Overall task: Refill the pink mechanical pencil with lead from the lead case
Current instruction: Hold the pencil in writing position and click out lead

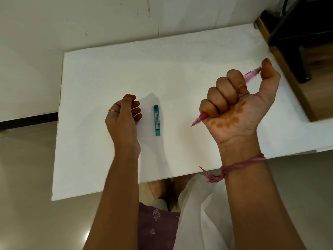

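Note:
My right hand (234,103) is raised above the white table (111,73), fist closed around the pink mechanical pencil (251,76). Its tip points down and left, and my thumb rests on its top end. The teal lead case (157,120) lies flat on the table, lengthwise toward me, between my two hands. My left hand (124,112) rests on the table just left of the case, fingers loosely curled and holding nothing, a gold ring on one finger.
The table's near edge is close to my body; a white cloth (201,213) hangs over my lap. A wooden-edged surface with a black object (292,33) stands at the far right. The wall (90,20) runs behind the table.

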